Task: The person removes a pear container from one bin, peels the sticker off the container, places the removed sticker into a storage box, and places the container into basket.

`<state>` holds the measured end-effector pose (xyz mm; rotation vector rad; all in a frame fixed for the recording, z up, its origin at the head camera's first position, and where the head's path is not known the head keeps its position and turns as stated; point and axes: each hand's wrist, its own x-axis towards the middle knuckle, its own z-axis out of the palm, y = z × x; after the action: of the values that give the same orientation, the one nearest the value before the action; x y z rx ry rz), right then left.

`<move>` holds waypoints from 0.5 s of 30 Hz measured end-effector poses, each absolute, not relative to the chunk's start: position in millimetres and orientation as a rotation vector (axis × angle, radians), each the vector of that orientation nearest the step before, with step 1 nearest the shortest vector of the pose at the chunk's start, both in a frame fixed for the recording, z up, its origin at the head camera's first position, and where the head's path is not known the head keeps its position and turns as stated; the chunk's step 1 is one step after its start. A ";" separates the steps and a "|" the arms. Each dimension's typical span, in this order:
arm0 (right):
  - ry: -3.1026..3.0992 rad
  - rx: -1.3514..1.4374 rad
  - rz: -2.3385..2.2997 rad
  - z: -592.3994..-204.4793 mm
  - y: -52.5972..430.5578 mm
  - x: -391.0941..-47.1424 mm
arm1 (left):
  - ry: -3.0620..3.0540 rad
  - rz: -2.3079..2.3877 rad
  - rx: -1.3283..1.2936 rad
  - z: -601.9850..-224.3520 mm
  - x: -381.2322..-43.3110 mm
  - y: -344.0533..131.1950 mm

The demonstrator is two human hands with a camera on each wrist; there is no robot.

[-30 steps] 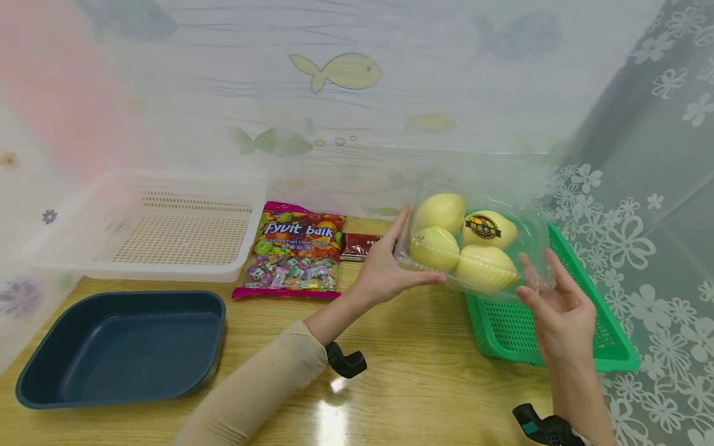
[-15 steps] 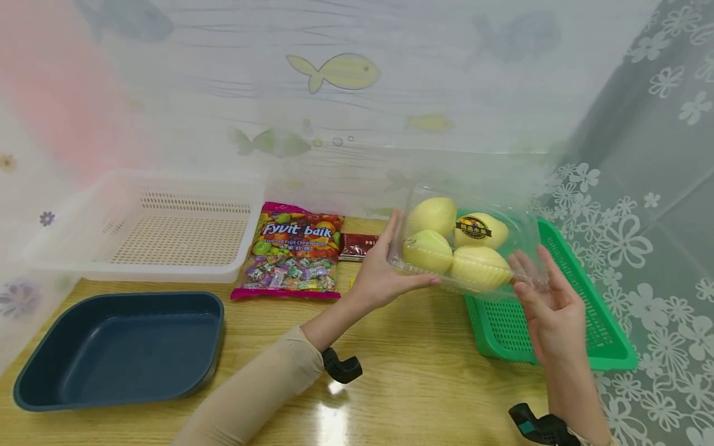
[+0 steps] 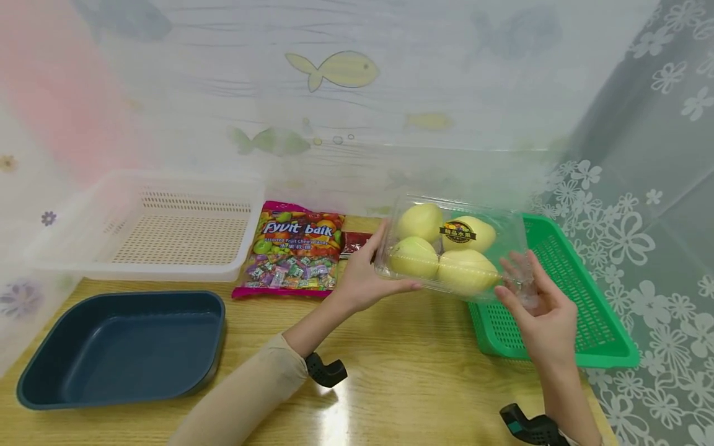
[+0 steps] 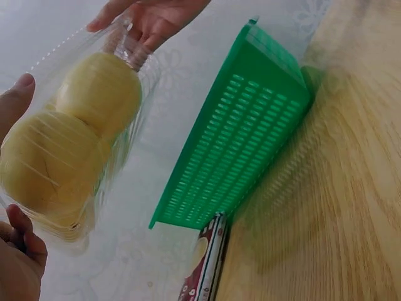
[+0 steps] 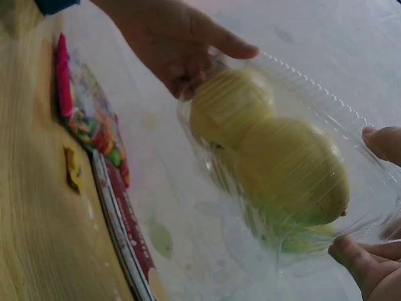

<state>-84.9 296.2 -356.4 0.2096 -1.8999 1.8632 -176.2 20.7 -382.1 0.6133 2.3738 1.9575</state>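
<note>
By the left hand (image 3: 359,282) and the right hand (image 3: 549,319), a clear box (image 3: 510,226) of four yellow fruits (image 3: 467,272) is pinched at its ends; it is held above the table (image 3: 407,371), apart from the green basket (image 3: 610,359); a candy bag (image 3: 295,251) is set beside a white basket (image 3: 162,271).

The beige left sleeve (image 3: 245,390); a black, bent left wrist unit (image 3: 326,371); a matching right wrist unit (image 3: 537,430), apparently teal-patched.

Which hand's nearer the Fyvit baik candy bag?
Left. Left hand: just right of the Fyvit baik candy bag. Right hand: farther right, at the right end of the clear fruit box.
</note>
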 end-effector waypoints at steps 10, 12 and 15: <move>-1.849 0.469 1.758 -367.2 294.6 -92.3 | 2.533 1.927 0.735 -387.2 -166.3 5.8; -1.834 0.492 1.760 -369.4 293.0 -93.7 | 2.551 1.925 0.738 -388.0 -164.4 2.6; -1.849 0.487 1.749 -371.6 290.2 -93.2 | 2.571 1.921 0.724 -388.8 -161.2 -2.0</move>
<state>-93.2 290.2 -371.6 0.4873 -1.8488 1.7487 -161.2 -2.0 -388.8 0.7241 2.5715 1.9210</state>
